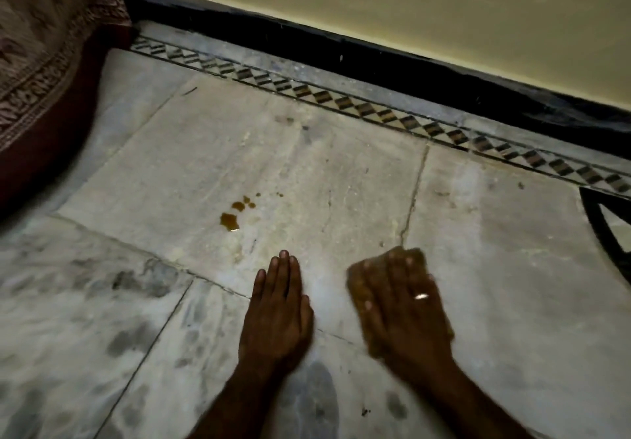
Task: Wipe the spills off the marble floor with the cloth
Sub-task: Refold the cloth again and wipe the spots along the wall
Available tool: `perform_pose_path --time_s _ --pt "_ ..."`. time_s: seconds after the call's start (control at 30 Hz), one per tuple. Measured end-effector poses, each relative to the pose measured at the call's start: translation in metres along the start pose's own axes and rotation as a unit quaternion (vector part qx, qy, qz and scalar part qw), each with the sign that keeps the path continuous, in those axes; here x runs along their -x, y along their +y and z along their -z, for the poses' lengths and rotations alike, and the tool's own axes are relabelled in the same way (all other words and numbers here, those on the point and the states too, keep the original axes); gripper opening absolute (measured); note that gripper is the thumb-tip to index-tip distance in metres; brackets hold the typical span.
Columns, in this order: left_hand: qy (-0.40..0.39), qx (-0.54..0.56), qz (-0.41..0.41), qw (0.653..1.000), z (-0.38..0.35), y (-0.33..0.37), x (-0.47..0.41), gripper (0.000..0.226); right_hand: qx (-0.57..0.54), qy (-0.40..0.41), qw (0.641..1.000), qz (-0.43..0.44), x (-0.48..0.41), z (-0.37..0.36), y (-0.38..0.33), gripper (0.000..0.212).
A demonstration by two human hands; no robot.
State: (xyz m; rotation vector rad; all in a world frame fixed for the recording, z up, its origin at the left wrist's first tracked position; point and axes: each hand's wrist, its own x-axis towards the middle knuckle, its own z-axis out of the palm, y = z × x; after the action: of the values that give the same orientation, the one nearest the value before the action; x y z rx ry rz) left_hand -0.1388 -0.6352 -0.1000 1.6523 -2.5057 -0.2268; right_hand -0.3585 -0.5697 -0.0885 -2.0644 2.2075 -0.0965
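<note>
Pressing a brown cloth (387, 269) flat to the marble floor (495, 233), the right hand (406, 309) lies spread over it, fingers (370, 305) extended rather than curled; motion blur makes it hard to say whether any edge is pinched. The left hand (278, 312) rests palm down on bare floor just beside it, fingers straight, holding nothing. The amber spills (229, 220), one larger puddle with smaller drops beyond it, sit untouched ahead and to the left, near but apart from the cloth. Judging by that, the wiping of these drops is still to do. No containers are in view.
</note>
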Motion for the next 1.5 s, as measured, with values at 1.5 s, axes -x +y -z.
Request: perform_pose_path --time_s 1.5 --pt "0.129 0.034 0.144 0.980 0.019 -0.118 0.007 0.064 -0.050 -0.006 0.964 0.262 -0.149 -0.019 -0.204 0.058"
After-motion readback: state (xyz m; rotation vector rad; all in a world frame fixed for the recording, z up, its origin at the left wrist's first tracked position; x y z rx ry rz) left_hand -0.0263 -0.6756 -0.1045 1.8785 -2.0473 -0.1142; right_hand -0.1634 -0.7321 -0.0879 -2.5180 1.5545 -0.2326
